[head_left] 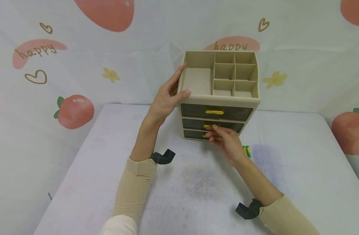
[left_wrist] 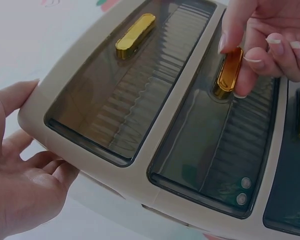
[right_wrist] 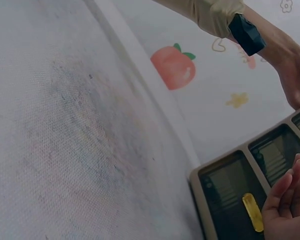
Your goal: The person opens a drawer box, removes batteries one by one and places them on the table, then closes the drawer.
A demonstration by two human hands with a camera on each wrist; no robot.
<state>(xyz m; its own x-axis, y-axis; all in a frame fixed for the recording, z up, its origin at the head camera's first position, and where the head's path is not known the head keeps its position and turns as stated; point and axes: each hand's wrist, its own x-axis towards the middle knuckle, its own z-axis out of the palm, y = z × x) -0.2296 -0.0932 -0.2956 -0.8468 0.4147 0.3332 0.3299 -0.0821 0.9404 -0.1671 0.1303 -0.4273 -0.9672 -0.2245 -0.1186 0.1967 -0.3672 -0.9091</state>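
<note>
A beige desktop drawer organizer (head_left: 220, 99) stands at the back of the table, with three dark see-through drawers and gold handles. My left hand (head_left: 164, 98) holds its upper left corner, thumb over the top rim and fingers along the side. At the middle drawer (left_wrist: 190, 145), my right hand (head_left: 226, 142) pinches the gold handle (left_wrist: 230, 72) between thumb and fingers. All three drawers look closed. Two small round shapes (left_wrist: 244, 191) show at one corner of the middle drawer's front; inside or reflected, I cannot tell.
Green batteries (head_left: 248, 151) lie on the table just right of the organizer, partly hidden by my right hand. Open compartments (head_left: 224, 71) fill the organizer's top. A printed cloth wall (head_left: 138, 65) rises behind the table (head_left: 179, 202).
</note>
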